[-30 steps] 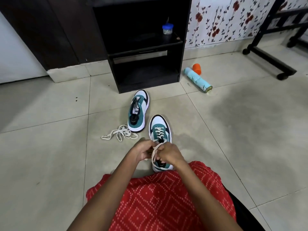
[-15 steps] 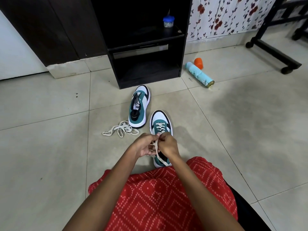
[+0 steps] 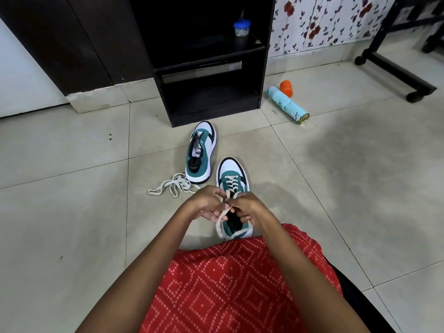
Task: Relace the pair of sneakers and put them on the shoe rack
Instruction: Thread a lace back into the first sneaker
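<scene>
Two teal-and-white sneakers stand on the tiled floor. The near sneaker (image 3: pixel 232 181) carries a cream lace (image 3: pixel 219 222) through its eyelets. Just above its tongue my left hand (image 3: pixel 208 205) and my right hand (image 3: pixel 247 207) meet, each pinching an end of that lace. Loops of the lace hang down by the heel. The far sneaker (image 3: pixel 201 151) has no lace, and a loose cream lace (image 3: pixel 171 187) lies in a heap to its left. Behind them stands the black shoe rack (image 3: pixel 211 68), its lower shelf bare.
A small blue-lidded jar (image 3: pixel 242 28) sits on the rack's upper shelf. A light-blue spray can (image 3: pixel 288 104) lies on the floor right of the rack beside an orange cap (image 3: pixel 286 87). A black wheeled stand (image 3: pixel 396 70) is at far right. My red patterned garment (image 3: pixel 230 284) covers my lap.
Both hands have shifted slightly toward the sneaker's tongue, still working the lace ends together. The view has tilted a little; the shoes and the loose lace have not moved.
</scene>
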